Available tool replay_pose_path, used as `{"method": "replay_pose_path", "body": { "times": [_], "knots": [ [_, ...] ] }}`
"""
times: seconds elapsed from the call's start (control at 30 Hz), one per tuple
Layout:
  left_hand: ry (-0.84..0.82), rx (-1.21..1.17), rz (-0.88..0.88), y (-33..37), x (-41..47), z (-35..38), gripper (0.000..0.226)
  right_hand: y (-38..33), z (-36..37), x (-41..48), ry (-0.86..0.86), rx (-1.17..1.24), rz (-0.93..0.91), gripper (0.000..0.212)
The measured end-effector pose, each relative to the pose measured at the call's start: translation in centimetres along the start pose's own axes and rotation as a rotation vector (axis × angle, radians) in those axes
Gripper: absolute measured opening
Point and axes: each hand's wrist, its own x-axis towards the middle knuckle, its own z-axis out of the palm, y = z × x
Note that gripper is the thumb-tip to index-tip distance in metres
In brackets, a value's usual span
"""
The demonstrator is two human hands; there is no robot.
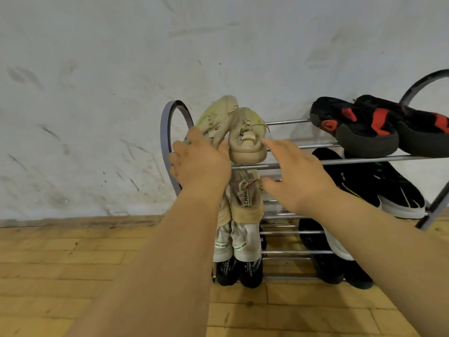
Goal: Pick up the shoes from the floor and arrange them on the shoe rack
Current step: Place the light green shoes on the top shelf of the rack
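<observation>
**Seating the beige pair on the top tier**

Both beige sneakers sit at the left end of the shoe rack's [291, 164] top tier, toes toward the far wall and heels at the near rail. The left hand [199, 161] curls its fingers [177, 148] and thumb around the heel of the left beige sneaker [216, 117], though the hand hides the exact contact. The right hand [298, 176] is spread wide with straight fingers and holds nothing. Its fingertips are just beside the heel of the right beige sneaker [246, 139]; I cannot tell whether they touch.

These look like light shoes with soft knit uppers that would fold under a squeeze. The thicker sole and heel cup are likely the firmest places to take hold. The rails are thin and smooth, so each sole probably needs to span two of them or it may tip. A black-and-red pair [359, 127] lies to the right on the same tier. No shoes show on the visible floor [73, 263].
</observation>
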Motion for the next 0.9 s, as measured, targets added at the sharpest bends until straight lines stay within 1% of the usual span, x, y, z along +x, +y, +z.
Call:
{"method": "replay_pose_path", "body": {
  "times": [0.03, 0.1, 0.17, 0.23, 0.3, 0.37, 0.47, 0.53, 0.63, 0.77, 0.83, 0.9],
  "knots": [
    [-0.042, -0.017, 0.028, -0.2, 0.2, -0.2, 0.067, 0.0, 0.0, 0.1, 0.004, -0.009, 0.003, 0.078],
    [-0.177, -0.037, 0.097, -1.1, 0.6, -0.8, 0.057, -0.1, -0.1, 0.2, 0.01, -0.004, 0.007, 0.079],
    [-0.317, -0.127, 0.137, -2.3, 1.1, -1.9, 0.041, -0.2, -0.2, 0.5, 0.005, 0.044, -0.004, 0.079],
    [-0.384, -0.182, 0.191, -3.3, 1.2, -2.7, 0.023, -0.4, -0.2, 1.0, 0.004, 0.121, -0.008, 0.079],
    [-0.342, -0.103, 0.271, -4.0, 1.1, -2.8, 0.016, -0.6, 0.1, 1.5, 0.004, 0.171, 0.017, 0.079],
    [-0.236, 0.019, 0.301, -4.2, 0.8, -2.5, 0.025, -0.9, 0.7, 1.8, 0.008, 0.166, 0.04, 0.077],
    [-0.123, 0.107, 0.3, -3.9, 0.1, -1.9, 0.04, -1.3, 1.2, 1.9, 0.034, 0.105, 0.041, 0.073],
    [-0.104, 0.122, 0.313, -3.8, 0.0, -1.7, 0.045, -1.5, 1.2, 1.8, 0.046, 0.052, 0.039, 0.072],
    [-0.124, 0.062, 0.288, -3.9, 0.3, -2.1, 0.055, -1.6, 0.9, 2.2, 0.052, 0.052, 0.037, 0.077],
    [-0.111, 0.095, 0.301, -3.9, -0.2, -2.5, 0.053, -2.2, 1.1, 3.0, 0.017, 0.033, 0.004, 0.083],
    [-0.08, 0.123, 0.294, -4.1, -0.5, -3.0, 0.058, -2.8, 1.6, 3.4, 0.02, 0.025, -0.004, 0.082],
    [-0.037, 0.142, 0.269, -4.5, -0.3, -3.7, 0.06, -3.1, 2.0, 3.8, 0.067, 0.048, 0.006, 0.078]
  ]
}}
